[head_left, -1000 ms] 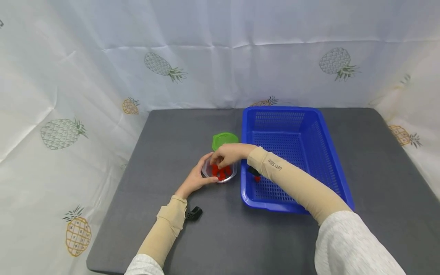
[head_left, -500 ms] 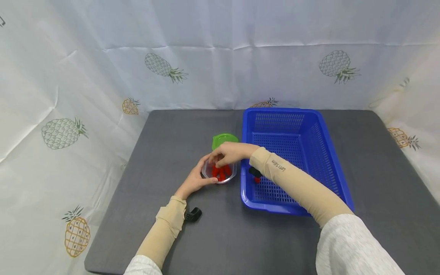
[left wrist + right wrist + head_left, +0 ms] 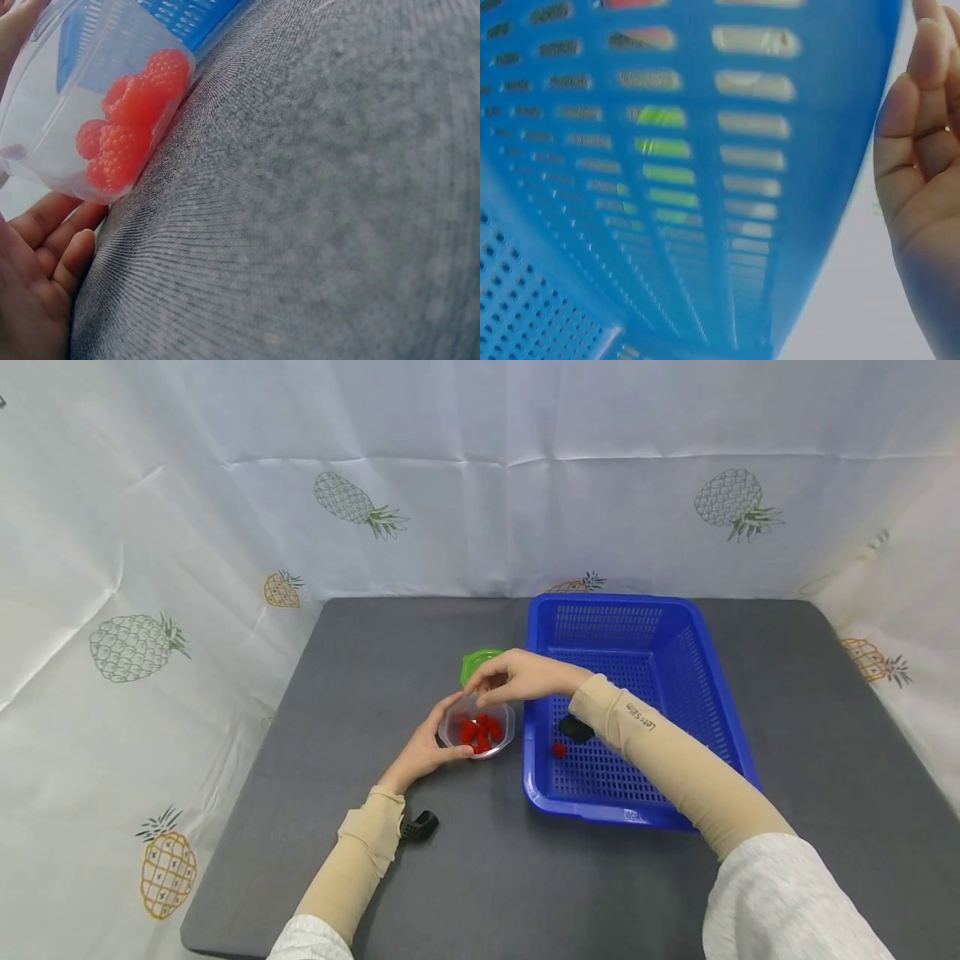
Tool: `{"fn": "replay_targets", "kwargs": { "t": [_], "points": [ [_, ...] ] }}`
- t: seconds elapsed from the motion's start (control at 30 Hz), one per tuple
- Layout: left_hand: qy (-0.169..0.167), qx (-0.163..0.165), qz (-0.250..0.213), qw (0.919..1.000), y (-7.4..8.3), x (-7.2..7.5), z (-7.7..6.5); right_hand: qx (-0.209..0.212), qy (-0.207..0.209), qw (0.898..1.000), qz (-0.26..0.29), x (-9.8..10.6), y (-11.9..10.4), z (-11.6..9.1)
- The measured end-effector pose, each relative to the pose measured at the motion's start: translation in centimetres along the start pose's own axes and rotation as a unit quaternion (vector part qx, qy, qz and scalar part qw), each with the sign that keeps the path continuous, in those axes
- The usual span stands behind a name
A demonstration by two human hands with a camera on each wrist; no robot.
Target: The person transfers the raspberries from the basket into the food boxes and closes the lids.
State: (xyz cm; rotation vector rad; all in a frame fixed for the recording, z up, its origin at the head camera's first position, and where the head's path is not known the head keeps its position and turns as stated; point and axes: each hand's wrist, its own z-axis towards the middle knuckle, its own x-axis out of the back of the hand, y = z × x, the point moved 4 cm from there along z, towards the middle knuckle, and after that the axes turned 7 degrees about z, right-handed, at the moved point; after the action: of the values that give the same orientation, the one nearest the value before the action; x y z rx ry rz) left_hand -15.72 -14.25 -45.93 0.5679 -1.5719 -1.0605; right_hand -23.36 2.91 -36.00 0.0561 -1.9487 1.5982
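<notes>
In the head view, my left hand (image 3: 422,750) grips a clear plastic container (image 3: 452,729) on the table, thumb at the near rim and fingers round the far left side. Several red raspberries (image 3: 124,142) lie in its bottom, as the left wrist view shows. My right hand (image 3: 525,677) hovers over the container's far rim, its fingers loosely bent and nothing seen between them. Behind the container a green lid (image 3: 474,662) is partly hidden by that hand. One more raspberry (image 3: 558,750) sits in the blue basket (image 3: 534,768), near its left wall.
The basket stands on the grey table (image 3: 375,643) just right of the container, and my right forearm crosses over it. A black strap end (image 3: 422,827) sticks out by my left wrist. A white curtain (image 3: 480,527) with pineapple prints hangs behind the table.
My right hand has come up out of the container and moved back and to the right, so more of the raspberries show. The left hand keeps its hold on the container.
</notes>
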Motion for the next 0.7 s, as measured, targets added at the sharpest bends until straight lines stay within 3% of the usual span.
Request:
{"fn": "replay_targets", "kwargs": {
  "t": [0.13, 0.37, 0.7],
  "points": [
    [0.001, -0.005, 0.005, 1.0, 1.2, 0.3, -0.2, -0.002, 0.026, 0.999, 0.038, 0.9, 0.1, -1.3],
    [-0.001, -0.009, -0.003, 1.0, 1.2, 0.2, -0.2, -0.027, 0.058, 0.995, 0.076, 1.7, 1.2, -3.8],
    [-0.001, -0.001, -0.003, 1.0, 1.2, 0.3, -0.3, -0.063, 0.049, 0.993, 0.084, 1.9, 3.6, -6.8]
  ]
}}
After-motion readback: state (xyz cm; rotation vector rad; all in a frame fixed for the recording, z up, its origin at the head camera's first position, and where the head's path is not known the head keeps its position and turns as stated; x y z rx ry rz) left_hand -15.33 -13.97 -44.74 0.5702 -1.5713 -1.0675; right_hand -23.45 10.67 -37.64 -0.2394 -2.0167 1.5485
